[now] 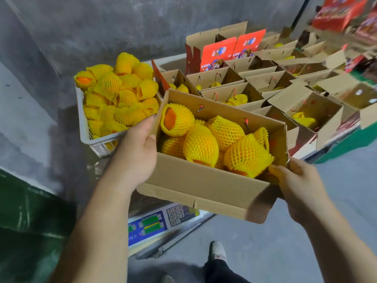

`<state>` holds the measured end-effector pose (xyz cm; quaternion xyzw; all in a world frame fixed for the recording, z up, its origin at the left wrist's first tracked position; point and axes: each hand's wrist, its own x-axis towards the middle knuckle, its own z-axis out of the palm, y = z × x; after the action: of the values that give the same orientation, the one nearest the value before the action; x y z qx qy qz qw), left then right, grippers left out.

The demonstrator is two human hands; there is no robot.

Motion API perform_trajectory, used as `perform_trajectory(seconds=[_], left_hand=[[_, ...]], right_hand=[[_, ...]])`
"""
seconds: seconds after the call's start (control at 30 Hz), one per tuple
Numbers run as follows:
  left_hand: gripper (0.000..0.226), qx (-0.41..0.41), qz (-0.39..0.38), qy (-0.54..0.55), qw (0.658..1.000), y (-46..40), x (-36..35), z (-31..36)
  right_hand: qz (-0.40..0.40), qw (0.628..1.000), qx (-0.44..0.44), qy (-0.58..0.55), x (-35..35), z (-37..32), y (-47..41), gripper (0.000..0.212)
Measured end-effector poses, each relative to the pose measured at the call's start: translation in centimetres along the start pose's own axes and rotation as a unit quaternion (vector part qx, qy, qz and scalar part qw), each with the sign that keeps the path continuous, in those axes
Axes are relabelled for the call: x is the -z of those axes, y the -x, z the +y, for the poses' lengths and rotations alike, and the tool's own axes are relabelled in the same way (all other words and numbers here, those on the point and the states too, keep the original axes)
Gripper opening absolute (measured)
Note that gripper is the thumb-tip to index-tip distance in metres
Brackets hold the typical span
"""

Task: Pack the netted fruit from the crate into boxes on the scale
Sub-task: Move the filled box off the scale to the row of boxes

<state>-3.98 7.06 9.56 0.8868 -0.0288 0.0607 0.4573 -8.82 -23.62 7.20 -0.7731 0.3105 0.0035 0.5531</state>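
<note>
Looks like a fruit packing warehouse: bare concrete walls (102, 27), a white plastic crate (85, 127) heaped with netted fruit (120, 92), rows of open cardboard boxes (265, 84) at upper right, and a weighing scale (159, 223) set on the floor.

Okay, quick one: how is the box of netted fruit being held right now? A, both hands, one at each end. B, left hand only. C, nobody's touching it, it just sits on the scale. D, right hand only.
A: the left hand grips the box at its left end, and the right hand grips its right end.
</note>
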Motion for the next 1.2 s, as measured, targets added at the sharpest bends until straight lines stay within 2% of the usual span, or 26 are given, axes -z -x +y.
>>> perform_trajectory(seconds=[0.17,0.3,0.5,0.67,0.8,1.0,1.2], left_hand=[[0.050,-0.031,-0.058,-0.041,0.997,-3.8,-5.2,4.2],[0.053,-0.027,-0.113,-0.054,0.992,-6.2,-10.1,7.6],[0.052,-0.010,-0.143,-0.017,0.990,-9.5,-18.9,13.4],[0.053,-0.039,-0.177,0.003,0.983,-13.0,-24.3,18.3],[0.062,-0.068,-0.201,0.025,0.977,-16.2,-27.9,22.7],[0.063,-0.115,-0.217,0.055,0.968,-22.3,-34.7,28.2],[0.052,-0.160,-0.261,0.066,0.950,-30.4,-43.1,34.0]], right_hand=[[0.023,0.996,-0.049,-0.065,4.0,3.4,-2.4,0.017],[0.041,0.996,-0.061,-0.049,10.0,3.8,-6.2,0.017],[0.075,0.997,-0.032,-0.015,18.6,3.2,-11.8,0.017],[0.092,0.996,-0.012,-0.019,24.7,3.0,-15.2,0.019],[0.112,0.993,0.018,-0.035,28.9,2.5,-17.9,0.026],[0.191,0.979,0.040,-0.064,34.1,0.7,-24.2,0.015],[0.262,0.960,0.045,-0.093,39.2,-1.0,-31.1,0.016]])
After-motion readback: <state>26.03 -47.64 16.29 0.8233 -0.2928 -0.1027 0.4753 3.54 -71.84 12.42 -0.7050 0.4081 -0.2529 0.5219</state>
